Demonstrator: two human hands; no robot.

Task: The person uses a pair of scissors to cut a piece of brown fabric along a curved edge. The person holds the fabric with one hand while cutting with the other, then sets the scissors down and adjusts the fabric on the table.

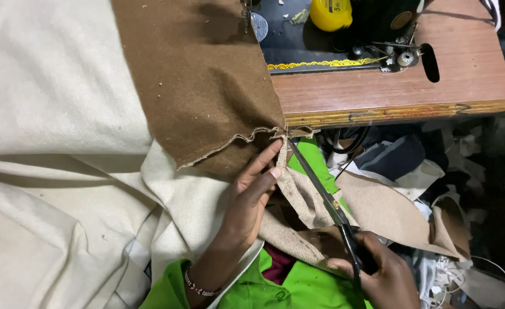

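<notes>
Brown cloth (201,86) hangs over the table (390,91) edge, and our left hand (249,200) pinches its frayed strip (295,189) just beside the blades. Our right hand (378,274) grips the scissors (327,200), their tips reaching up to the cloth's corner. Cream fabric (52,143) lies left.

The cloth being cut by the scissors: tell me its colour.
Brown cloth, with a paler tan underside at the cut strip; head view.

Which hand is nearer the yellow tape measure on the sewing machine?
Left. The left hand pinches the brown fabric edge below the yellow tape measure; the right hand holds the scissors lower down, farther away.
</notes>
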